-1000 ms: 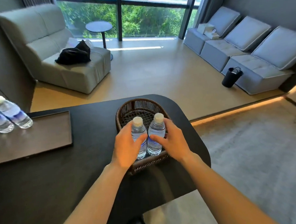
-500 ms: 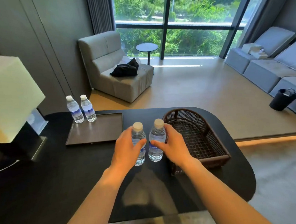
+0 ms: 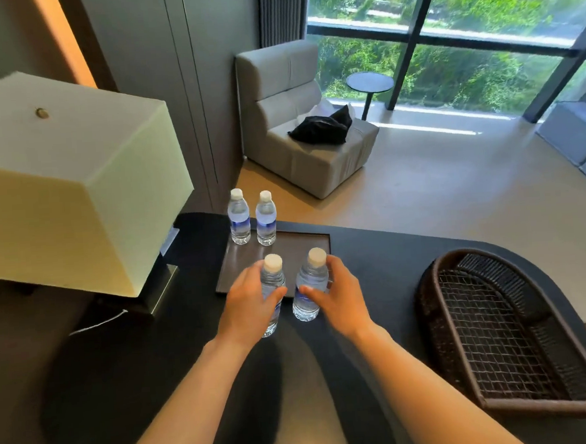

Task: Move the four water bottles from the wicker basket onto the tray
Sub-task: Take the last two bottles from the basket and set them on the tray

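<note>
My left hand [image 3: 252, 305] grips one clear water bottle [image 3: 272, 278] with a white cap. A second such bottle [image 3: 311, 286] is gripped by my right hand [image 3: 339, 299]. Both bottles hang upright over the near edge of the dark rectangular tray [image 3: 306, 243]. Two more bottles [image 3: 239, 218] [image 3: 266, 220] stand side by side at the tray's far left corner. The wicker basket [image 3: 497, 329] lies to the right on the black table, with nothing in it.
A large table lamp with a cream square shade [image 3: 62, 181] stands at the left, its base and cord close to the tray. The black table [image 3: 157, 384] curves off at the right behind the basket. Beyond it stand a grey armchair [image 3: 300, 142] and a small round side table [image 3: 369, 83].
Both hands lifted the two bottles out of the basket and carried them left to the tray's near edge. My view swung left, so the basket now lies to the right.
</note>
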Demonstrator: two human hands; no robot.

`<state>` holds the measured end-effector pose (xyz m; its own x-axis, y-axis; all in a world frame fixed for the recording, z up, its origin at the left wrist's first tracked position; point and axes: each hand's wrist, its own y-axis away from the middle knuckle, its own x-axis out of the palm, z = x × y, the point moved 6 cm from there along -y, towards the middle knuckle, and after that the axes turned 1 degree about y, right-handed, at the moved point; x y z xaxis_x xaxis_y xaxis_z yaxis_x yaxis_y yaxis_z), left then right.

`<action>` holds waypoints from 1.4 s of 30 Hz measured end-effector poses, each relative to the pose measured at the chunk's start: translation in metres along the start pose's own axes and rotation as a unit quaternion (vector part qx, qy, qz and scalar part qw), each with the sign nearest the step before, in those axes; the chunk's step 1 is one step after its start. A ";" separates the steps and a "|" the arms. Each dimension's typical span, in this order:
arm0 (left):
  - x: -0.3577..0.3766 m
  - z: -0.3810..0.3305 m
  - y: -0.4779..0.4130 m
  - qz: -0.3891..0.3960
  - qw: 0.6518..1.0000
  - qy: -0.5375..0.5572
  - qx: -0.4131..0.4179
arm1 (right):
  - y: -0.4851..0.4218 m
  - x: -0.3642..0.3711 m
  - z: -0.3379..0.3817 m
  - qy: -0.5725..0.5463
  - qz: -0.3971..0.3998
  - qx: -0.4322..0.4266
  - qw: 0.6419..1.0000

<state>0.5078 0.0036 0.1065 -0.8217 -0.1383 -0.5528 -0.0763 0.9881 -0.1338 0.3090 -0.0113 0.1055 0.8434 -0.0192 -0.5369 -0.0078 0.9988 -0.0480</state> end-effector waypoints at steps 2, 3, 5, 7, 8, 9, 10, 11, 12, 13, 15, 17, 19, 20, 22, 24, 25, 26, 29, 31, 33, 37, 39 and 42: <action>-0.008 0.024 -0.025 0.000 1.000 -0.008 -0.003 | -0.023 0.028 -0.002 0.001 0.002 0.015 1.000; -0.011 0.035 -0.038 0.000 1.000 -0.011 -0.002 | -0.034 0.041 -0.004 -0.001 0.002 0.026 1.000; -0.012 0.055 -0.064 -0.001 1.000 -0.020 0.001 | -0.056 0.063 -0.009 -0.002 0.000 0.045 0.999; -0.011 0.071 -0.088 -0.004 1.000 -0.020 -0.006 | -0.076 0.081 -0.012 0.008 -0.001 0.056 0.998; -0.009 0.079 -0.099 -0.006 1.000 -0.018 -0.011 | -0.086 0.088 -0.014 0.013 -0.002 0.060 0.998; -0.007 0.086 -0.110 -0.007 1.000 -0.017 -0.016 | -0.095 0.095 -0.016 0.018 -0.003 0.064 0.998; -0.005 0.092 -0.120 -0.006 1.000 -0.015 -0.020 | -0.104 0.101 -0.018 0.024 -0.005 0.068 0.997; -0.002 0.097 -0.130 -0.005 1.000 -0.013 -0.024 | -0.112 0.106 -0.019 0.029 -0.006 0.071 0.997; 0.000 0.102 -0.138 -0.006 1.000 -0.009 -0.028 | -0.121 0.111 -0.021 0.034 -0.007 0.072 0.997; 0.003 0.106 -0.146 -0.008 0.999 -0.002 -0.031 | -0.129 0.116 -0.022 0.038 -0.008 0.072 0.997; 0.007 0.115 -0.160 -0.019 0.999 0.014 -0.043 | -0.143 0.125 -0.024 0.045 -0.008 0.076 0.996; 0.010 0.122 -0.171 -0.029 0.998 0.023 -0.054 | -0.156 0.132 -0.025 0.044 -0.014 0.080 0.996; 0.012 0.130 -0.179 -0.036 0.997 0.025 -0.059 | -0.166 0.138 -0.027 0.037 -0.017 0.081 0.996; 0.012 0.132 -0.180 -0.039 0.997 0.027 -0.062 | -0.169 0.141 -0.027 0.034 -0.016 0.082 0.996; 0.012 0.142 -0.186 -0.047 0.996 0.029 -0.070 | -0.176 0.148 -0.029 0.030 -0.011 0.086 0.996; 0.012 0.146 -0.189 -0.052 0.996 0.030 -0.064 | -0.181 0.152 -0.030 0.029 -0.016 0.087 0.996; 0.012 0.148 -0.192 -0.052 0.997 0.028 -0.058 | -0.184 0.153 -0.031 0.030 -0.022 0.087 0.995; 0.012 0.148 -0.194 -0.052 0.997 0.025 -0.052 | -0.186 0.154 -0.031 0.031 -0.029 0.087 0.995; 0.013 0.151 -0.201 -0.054 0.997 0.023 -0.046 | -0.192 0.156 -0.031 0.031 -0.041 0.085 0.995; 0.014 0.151 -0.205 -0.055 0.997 0.024 -0.041 | -0.195 0.157 -0.031 0.029 -0.042 0.086 0.995; 0.014 0.153 -0.208 -0.056 0.997 0.027 -0.037 | -0.197 0.159 -0.031 0.024 -0.042 0.091 0.995; 0.014 0.155 -0.211 -0.062 0.997 0.032 -0.032 | -0.200 0.163 -0.031 0.015 -0.042 0.094 0.995; 0.013 0.156 -0.211 -0.064 0.997 0.032 -0.024 | -0.202 0.165 -0.030 0.011 -0.045 0.091 0.995; 0.014 0.157 -0.211 -0.065 0.997 0.031 -0.023 | -0.201 0.167 -0.030 0.011 -0.053 0.096 0.994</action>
<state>0.6011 -0.2179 -0.0017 -0.8365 -0.2632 -0.4806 -0.2098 0.9641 -0.1628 0.4350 -0.2165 0.0006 0.8219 -0.1242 -0.5559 0.1857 0.9811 0.0553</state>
